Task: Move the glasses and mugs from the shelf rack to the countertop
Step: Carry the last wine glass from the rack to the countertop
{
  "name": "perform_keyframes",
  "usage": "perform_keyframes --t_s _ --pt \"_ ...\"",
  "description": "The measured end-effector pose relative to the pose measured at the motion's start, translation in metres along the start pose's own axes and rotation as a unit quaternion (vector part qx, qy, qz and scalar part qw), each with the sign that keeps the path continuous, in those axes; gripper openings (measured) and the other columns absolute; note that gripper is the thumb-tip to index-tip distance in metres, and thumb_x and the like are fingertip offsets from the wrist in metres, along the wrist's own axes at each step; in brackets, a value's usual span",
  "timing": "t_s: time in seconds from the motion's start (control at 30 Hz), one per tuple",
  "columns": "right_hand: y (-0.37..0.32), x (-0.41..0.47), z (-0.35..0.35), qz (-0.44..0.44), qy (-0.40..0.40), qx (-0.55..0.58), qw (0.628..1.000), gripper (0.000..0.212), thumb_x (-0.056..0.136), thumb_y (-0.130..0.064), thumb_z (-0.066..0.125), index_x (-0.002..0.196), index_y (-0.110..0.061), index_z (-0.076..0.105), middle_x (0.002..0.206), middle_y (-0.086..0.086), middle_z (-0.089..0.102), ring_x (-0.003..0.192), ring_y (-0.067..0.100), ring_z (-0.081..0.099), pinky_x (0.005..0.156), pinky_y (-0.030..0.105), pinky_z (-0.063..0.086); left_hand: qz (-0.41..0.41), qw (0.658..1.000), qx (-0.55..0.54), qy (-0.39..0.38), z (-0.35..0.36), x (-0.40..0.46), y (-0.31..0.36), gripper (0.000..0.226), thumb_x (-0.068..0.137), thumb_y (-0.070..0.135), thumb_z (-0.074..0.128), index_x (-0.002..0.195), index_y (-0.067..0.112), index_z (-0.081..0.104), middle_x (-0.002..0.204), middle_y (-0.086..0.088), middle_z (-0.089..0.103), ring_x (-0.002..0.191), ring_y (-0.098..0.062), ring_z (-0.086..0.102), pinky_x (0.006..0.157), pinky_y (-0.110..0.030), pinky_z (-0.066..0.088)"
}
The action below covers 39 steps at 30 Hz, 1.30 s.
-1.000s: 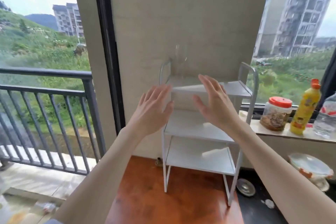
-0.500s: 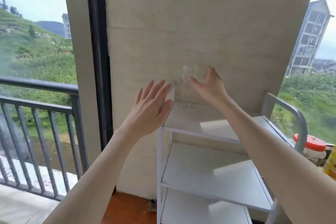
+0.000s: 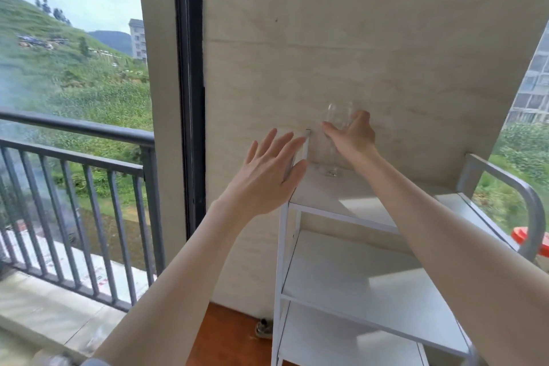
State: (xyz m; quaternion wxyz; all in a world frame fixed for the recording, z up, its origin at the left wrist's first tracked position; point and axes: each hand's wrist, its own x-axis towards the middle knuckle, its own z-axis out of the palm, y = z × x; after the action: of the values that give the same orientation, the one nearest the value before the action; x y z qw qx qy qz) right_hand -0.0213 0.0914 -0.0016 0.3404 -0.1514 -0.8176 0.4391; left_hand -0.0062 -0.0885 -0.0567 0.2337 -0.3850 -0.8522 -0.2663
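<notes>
Since a moment ago the right hand (image 3: 352, 135) has closed in — fingers now curled around the stemmed glass (image 3: 337, 120) standing on the shelf rack (image 3: 341, 187) top tier. Left hand (image 3: 264, 175) hovers beside, fingers spread, empty. Lower tiers look bare, so little remains; the countertop lies mostly out of view.

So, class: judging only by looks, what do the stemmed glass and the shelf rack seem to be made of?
Glass: clear glass, or possibly clear plastic; the wall shows straight through its bowl and stem. Rack: probably white-painted metal or coated board; flat, thin, matt shelves on slim square posts, with a duller grey tubular handle that looks like bare metal.
</notes>
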Motion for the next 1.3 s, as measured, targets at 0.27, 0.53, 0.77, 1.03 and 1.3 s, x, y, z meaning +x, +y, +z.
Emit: perform_keyframes --t_s 0.27,0.53,0.77,1.03,1.3 --pt "-0.007 -0.072 -0.061 -0.022 0.069 0.031 0.997 0.062 0.074 -0.039 0.068 0.125 -0.014 0.042 0.120 0.006 0.057 0.110 0.023 0.055 0.092 0.045 0.049 0.058 0.997 -0.039 0.033 -0.007 -0.032 0.053 0.051 0.096 0.041 0.028 0.144 0.026 0.021 0.156 0.005 0.016 0.144 -0.013 -0.005 0.117 -0.037 -0.001" --pt "0.004 -0.207 -0.158 -0.011 0.163 -0.008 0.987 0.062 0.075 -0.037 0.069 0.127 -0.016 0.041 0.107 0.008 0.061 0.096 0.025 0.061 0.087 0.043 0.051 0.113 0.983 -0.139 -0.036 0.018 -0.100 0.128 0.050 0.095 0.039 0.029 0.143 0.025 0.022 0.157 0.001 0.016 0.144 -0.016 -0.005 0.117 -0.042 0.003" --pt "0.048 -0.334 -0.266 0.054 0.239 -0.064 0.967 0.060 0.076 -0.044 0.068 0.124 -0.019 0.042 0.108 0.002 0.059 0.096 0.017 0.059 0.078 0.024 0.049 0.138 0.961 -0.217 -0.105 0.062 -0.156 0.220 0.049 0.095 0.032 0.037 0.141 0.017 0.031 0.153 -0.009 0.027 0.144 -0.028 0.008 0.114 -0.052 0.010" --pt "0.095 -0.471 -0.415 0.133 0.323 -0.122 0.929 0.058 0.076 -0.036 0.069 0.124 -0.018 0.043 0.106 0.007 0.059 0.096 0.021 0.059 0.082 0.028 0.046 0.250 0.922 -0.240 -0.171 0.102 -0.221 0.396 0.050 0.094 0.033 0.038 0.142 0.020 0.029 0.153 -0.005 0.026 0.144 -0.025 0.008 0.115 -0.050 0.010" --pt "0.119 -0.631 -0.605 0.195 0.393 -0.179 0.881 0.062 0.077 -0.036 0.068 0.129 -0.018 0.039 0.108 -0.004 0.054 0.099 0.013 0.051 0.074 0.015 0.038 0.344 0.864 -0.299 -0.212 0.124 -0.309 0.629 0.050 0.096 0.035 0.035 0.142 0.019 0.029 0.153 -0.004 0.026 0.144 -0.024 0.007 0.116 -0.045 0.009"
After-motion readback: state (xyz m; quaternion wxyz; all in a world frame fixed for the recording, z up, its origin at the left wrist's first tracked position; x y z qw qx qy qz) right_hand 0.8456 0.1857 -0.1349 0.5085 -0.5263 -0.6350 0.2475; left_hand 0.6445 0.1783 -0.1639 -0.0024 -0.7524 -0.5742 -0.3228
